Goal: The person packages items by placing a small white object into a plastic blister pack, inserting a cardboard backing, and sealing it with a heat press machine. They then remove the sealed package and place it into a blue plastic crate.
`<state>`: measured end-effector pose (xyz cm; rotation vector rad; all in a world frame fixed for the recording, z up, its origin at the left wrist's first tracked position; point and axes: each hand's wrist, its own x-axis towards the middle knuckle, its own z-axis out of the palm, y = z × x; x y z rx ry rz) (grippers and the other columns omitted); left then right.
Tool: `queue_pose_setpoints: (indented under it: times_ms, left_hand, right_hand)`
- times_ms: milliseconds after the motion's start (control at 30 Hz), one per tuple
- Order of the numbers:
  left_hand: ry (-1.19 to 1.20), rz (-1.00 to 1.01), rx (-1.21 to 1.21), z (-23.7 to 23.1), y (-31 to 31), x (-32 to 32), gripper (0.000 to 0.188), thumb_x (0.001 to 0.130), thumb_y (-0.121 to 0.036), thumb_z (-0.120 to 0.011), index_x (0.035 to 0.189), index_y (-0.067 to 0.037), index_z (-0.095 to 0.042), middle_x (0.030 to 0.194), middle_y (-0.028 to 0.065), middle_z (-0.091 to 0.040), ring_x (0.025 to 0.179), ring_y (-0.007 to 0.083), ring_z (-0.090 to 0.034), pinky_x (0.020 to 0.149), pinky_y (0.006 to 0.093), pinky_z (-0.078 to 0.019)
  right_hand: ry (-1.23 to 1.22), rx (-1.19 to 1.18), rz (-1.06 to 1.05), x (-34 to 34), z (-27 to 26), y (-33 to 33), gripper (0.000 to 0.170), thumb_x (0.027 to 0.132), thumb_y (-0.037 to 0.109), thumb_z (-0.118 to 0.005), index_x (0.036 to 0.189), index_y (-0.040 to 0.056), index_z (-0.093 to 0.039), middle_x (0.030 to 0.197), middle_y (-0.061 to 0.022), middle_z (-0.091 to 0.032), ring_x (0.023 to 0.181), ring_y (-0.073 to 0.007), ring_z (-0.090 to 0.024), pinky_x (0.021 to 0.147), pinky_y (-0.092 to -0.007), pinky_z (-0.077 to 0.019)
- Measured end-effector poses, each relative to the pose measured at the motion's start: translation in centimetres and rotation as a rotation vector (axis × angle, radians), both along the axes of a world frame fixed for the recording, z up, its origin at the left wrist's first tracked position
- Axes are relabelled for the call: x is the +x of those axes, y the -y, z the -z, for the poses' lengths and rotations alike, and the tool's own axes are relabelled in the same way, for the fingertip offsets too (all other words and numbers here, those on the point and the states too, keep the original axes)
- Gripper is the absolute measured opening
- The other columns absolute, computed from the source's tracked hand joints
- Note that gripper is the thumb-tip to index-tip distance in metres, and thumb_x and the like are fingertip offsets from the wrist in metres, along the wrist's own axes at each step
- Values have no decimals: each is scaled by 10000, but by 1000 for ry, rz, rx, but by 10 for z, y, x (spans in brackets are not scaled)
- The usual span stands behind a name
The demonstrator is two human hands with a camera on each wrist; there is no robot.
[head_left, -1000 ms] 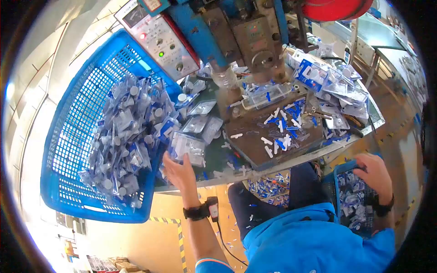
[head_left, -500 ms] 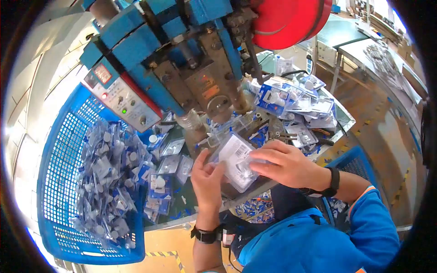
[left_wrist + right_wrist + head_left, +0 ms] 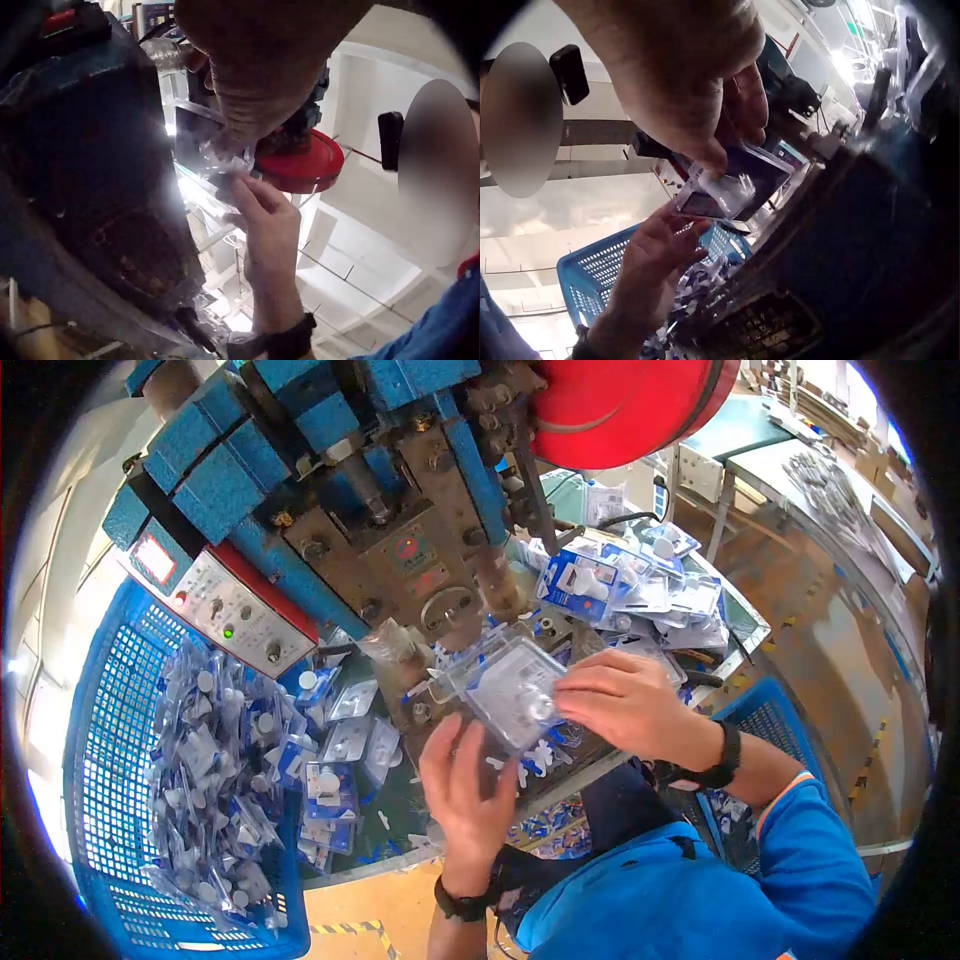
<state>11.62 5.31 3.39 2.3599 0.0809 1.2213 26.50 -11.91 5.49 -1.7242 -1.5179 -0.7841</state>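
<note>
A clear blister package (image 3: 512, 695) with a small white part in it is held tilted above the machine's work plate. The right hand (image 3: 635, 710) pinches its right edge between thumb and fingers. At the lower left edge, the left hand (image 3: 465, 790) has its fingers raised and spread, close to the package; whether they touch it is unclear. In the right wrist view the package (image 3: 769, 180) lies under the right hand (image 3: 682, 90), with the left hand (image 3: 649, 274) at its far edge. The left wrist view shows the left hand (image 3: 262, 67) over the package (image 3: 196, 142).
A blue basket (image 3: 85, 760) heaped with packages (image 3: 215, 760) stands at the left, with loose packages (image 3: 330, 790) beside it. The press (image 3: 400, 540) with its red wheel (image 3: 620, 410) rises behind. More packages (image 3: 640, 585) lie at the right; another blue basket (image 3: 765, 710) stands low.
Both hands came together over the plate with the package between them. Since then the package has turned from its printed side to its clear side, and the left fingers have loosened.
</note>
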Motion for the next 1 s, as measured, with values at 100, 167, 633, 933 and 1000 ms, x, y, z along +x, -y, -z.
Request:
queue_pose_setpoints:
  times_ms: [100,167,633,933,1000]
  left_hand:
    - [-101,-33,200,-1,-3,11,510,683,-42,-827,1162,-32,-652,1228,166,-599,1204,386,-547,989,463,-454]
    - [-161,-23,207,0,-5,13,370,739,-36,-782,1097,-31,-690,1230,164,-615,1221,395,-552,974,460,-469]
    - [-264,-39,176,1,-16,21,300,798,-36,-735,1095,-13,-695,1260,178,-615,1249,394,-540,1001,452,-462]
    - [-278,22,133,0,-23,21,344,749,-51,-780,1079,-8,-694,1265,187,-611,1250,413,-535,1008,451,-465]
    - [-287,24,130,-2,-23,20,344,743,-50,-785,1073,-7,-696,1263,183,-613,1245,414,-539,1001,452,-469]
  right_hand:
    - [22,-48,-13,1,11,-17,188,708,124,-696,888,71,-683,987,-25,-661,899,-206,-641,746,-324,-552]
    - [22,-51,13,0,14,-22,213,689,138,-676,893,75,-681,984,-18,-656,900,-210,-632,766,-330,-546]
    - [-33,-56,30,5,20,-33,200,693,125,-777,877,75,-716,979,-6,-697,881,-200,-650,750,-326,-564]
    - [-19,-47,84,0,22,-35,217,691,130,-766,896,83,-712,999,-24,-679,895,-212,-641,747,-334,-557]
    - [-30,-62,48,2,23,-33,210,731,123,-720,930,65,-692,1037,-33,-658,912,-217,-627,764,-339,-547]
